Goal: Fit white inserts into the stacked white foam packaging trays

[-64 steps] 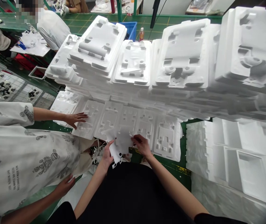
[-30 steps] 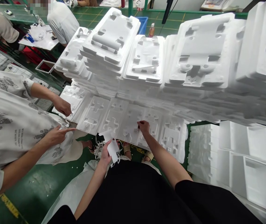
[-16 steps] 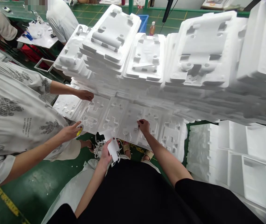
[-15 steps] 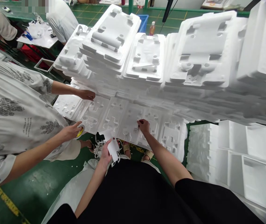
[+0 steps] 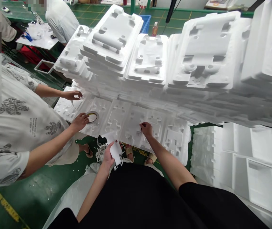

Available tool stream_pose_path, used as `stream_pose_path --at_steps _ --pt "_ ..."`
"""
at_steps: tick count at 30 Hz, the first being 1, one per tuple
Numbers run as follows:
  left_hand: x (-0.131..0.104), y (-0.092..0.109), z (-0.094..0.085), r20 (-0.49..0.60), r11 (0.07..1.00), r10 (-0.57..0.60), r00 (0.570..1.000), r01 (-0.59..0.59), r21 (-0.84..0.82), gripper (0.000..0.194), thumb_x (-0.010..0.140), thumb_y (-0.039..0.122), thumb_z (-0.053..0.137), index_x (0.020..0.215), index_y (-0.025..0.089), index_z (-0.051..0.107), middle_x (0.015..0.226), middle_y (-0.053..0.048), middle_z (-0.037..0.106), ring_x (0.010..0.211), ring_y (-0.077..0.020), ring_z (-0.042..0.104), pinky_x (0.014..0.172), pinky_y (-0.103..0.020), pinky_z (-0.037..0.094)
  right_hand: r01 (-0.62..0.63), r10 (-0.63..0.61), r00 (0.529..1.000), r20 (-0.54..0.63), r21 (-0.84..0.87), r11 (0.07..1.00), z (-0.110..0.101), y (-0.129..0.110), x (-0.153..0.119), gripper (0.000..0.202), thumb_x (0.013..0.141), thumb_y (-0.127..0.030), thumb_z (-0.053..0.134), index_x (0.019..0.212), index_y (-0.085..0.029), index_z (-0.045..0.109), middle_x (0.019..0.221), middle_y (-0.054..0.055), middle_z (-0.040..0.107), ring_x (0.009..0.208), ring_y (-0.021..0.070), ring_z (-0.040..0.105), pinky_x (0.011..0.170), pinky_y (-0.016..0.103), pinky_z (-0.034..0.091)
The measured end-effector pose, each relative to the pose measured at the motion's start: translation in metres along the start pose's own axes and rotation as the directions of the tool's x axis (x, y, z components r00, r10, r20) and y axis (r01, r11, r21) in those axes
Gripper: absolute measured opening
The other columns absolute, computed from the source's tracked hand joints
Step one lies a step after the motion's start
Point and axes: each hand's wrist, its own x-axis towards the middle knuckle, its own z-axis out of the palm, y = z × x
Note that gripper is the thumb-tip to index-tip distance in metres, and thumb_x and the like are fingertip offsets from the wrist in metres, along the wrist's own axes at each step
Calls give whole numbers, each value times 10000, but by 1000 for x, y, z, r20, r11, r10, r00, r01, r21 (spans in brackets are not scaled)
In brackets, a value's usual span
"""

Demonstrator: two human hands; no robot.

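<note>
A white cut-out sheet with holes along its edge is gripped in my left hand, low in front of my body. My right hand is closed in a pinch over a white foam tray in the row before me; whatever is between its fingertips is too small to make out. To its right lies another foam tray with moulded recesses. Below my left hand hangs a tangle of white strips.
At left a co-worker's hand holds a tape roll over the trays; their other hand is farther back. Tall stacks of foam trays rise behind the row. White foam boxes stand at right.
The co-worker's tape roll has moved up and right over the trays, and their other hand has drawn back to the left. My own hands have hardly moved.
</note>
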Motion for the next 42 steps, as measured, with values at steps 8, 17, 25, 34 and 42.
stream_pose_path --at_steps 8,17,25,34,42 --pt "4 -4 -7 34 1000 -1 999 1 -12 197 882 317 600 968 224 751 876 -47 786 1243 -359 646 973 -555 535 21 -21 1000 5 -36 999 -1 1 -1 183 816 -361 610 799 -198 692 627 33 710 582 195 667 684 307 532" --pt "0 -2 -5 72 1000 7 997 -6 -16 230 874 298 606 1013 182 748 969 -110 807 1192 -354 685 984 -503 552 28 -25 999 21 -188 982 -3 -7 -1 169 854 -321 588 837 -188 691 650 45 704 678 209 676 774 315 504" --pt "0 -3 -5 68 999 -4 998 7 -35 205 890 301 620 1021 195 738 973 -109 807 1119 -328 724 976 -444 577 384 -380 917 123 -531 755 1 -24 -16 452 909 -279 576 1339 -143 554 1362 217 578 1242 351 530 964 436 466" --pt "9 1 -9 70 997 54 996 -49 -62 315 850 322 687 1116 155 664 951 -106 787 1045 -309 739 937 -424 582 472 -399 881 253 -449 759 4 -16 -27 387 971 -328 489 1302 -156 594 1450 180 513 1366 319 428 1123 449 387" --pt "15 7 17 154 1000 19 988 -19 -4 281 863 332 690 1113 208 716 1033 -111 801 1085 -335 733 910 -461 604 -283 288 957 21 -119 952 -5 -15 -11 841 661 -364 804 1374 -66 472 1398 287 544 1319 414 531 1104 494 423"
